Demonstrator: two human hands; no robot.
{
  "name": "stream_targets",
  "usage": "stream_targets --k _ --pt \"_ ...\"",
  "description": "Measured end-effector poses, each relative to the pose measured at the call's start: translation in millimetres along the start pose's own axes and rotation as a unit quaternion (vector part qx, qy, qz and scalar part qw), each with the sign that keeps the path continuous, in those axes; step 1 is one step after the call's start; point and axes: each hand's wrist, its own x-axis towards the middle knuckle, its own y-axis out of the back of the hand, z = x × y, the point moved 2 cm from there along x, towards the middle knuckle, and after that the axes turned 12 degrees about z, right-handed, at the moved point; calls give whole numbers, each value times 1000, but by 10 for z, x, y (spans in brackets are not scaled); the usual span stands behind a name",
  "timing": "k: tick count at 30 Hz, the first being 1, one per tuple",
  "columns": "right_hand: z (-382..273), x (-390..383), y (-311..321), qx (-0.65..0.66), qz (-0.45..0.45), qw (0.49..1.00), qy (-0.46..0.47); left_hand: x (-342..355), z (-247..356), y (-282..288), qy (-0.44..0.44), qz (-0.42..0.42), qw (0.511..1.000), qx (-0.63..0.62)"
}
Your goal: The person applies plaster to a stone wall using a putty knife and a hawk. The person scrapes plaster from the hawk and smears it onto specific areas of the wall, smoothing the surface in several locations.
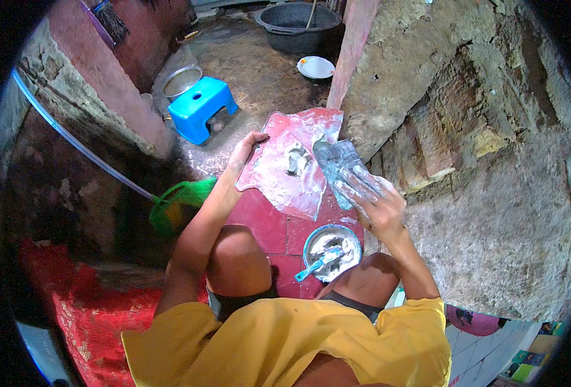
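Observation:
My left hand [248, 149] grips the left edge of a flat, irregular pink board [278, 184] smeared with white paste. A thicker grey-white dab of paste [296, 159] sits near its middle. In my right hand [383, 209] is a flat blue-grey scraper [337, 158], held at the board's right side, with my paste-covered fingers spread along it. Whether its edge touches the board I cannot tell. Between my knees stands a bowl [307, 246] of white paste with a blue-handled spatula [318, 264] resting in it.
Red tiles [263, 216] lie under the board. A rough, broken wall [472, 226] rises close on my right. Ahead are a blue stool [198, 109], a metal basin [182, 80], a white plate [316, 67] and a large dark tub [292, 40]. Green netting [195, 191] lies left.

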Motion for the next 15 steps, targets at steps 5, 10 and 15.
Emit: stream_targets --k 5,10,15 --pt "-5 -46 13 2 -31 1000 -6 -73 81 47 -7 -21 1000 -4" --pt "-2 -107 70 1 -16 1000 -14 -73 141 117 -79 55 994 61" --pt "383 -74 124 166 103 913 -359 49 291 256 -220 104 915 320"
